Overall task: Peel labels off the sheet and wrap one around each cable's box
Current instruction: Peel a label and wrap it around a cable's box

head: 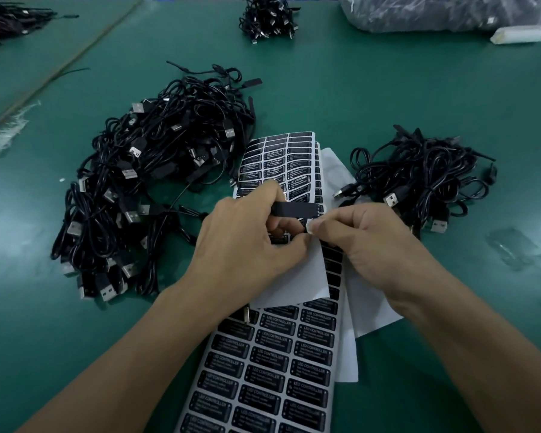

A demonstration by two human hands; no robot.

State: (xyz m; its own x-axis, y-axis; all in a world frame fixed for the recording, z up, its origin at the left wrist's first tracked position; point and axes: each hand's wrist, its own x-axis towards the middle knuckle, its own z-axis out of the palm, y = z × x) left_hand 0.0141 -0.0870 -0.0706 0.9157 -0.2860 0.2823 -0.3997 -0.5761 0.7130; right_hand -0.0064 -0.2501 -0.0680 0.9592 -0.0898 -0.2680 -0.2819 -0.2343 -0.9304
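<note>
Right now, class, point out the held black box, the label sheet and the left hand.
black box (295,210), head view, its flat side
label sheet (263,370), head view, lower printed rows
left hand (244,245), head view, its back

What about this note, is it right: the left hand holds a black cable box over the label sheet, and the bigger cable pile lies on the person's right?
Not quite. The head view shows the bigger cable pile on the person's left; the smaller pile lies on the right. The rest stands: the left hand holds the black cable box over the label sheet.
</note>
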